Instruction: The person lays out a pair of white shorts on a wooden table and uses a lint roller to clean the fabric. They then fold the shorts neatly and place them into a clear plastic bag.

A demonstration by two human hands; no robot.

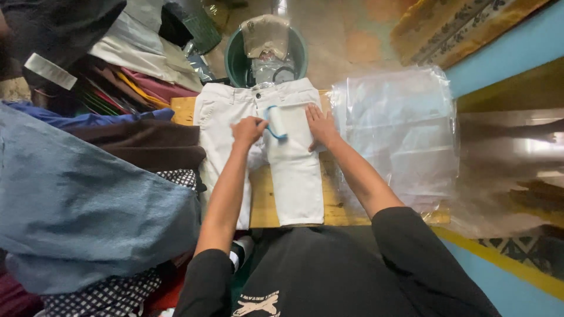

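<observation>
Left hand [248, 130] curled, fingers [257, 124] pressed together round the blue handle of a lint roller [281, 124], pinching it against white trousers [294, 176]. Right hand [321, 126] flat just beside the roller, fingers [311, 114] spread and pressing down on the cloth near the waistband. Trousers laid out lengthwise on a wooden desk [264, 202], waistband beyond the fingers, legs running back under both forearms toward the black-clad body. Past the fingertips, a green bucket [234, 58] holding crumpled plastic and a beige cloth. Right of the right fingers, a stack of clear plastic bags [399, 129], touching the edge of the trousers. Left of the left fingers, a dark brown folded garment [141, 144], with a big blue denim piece [82, 211] nearer the body and a heap of mixed coloured clothes [129, 82] farther off
</observation>
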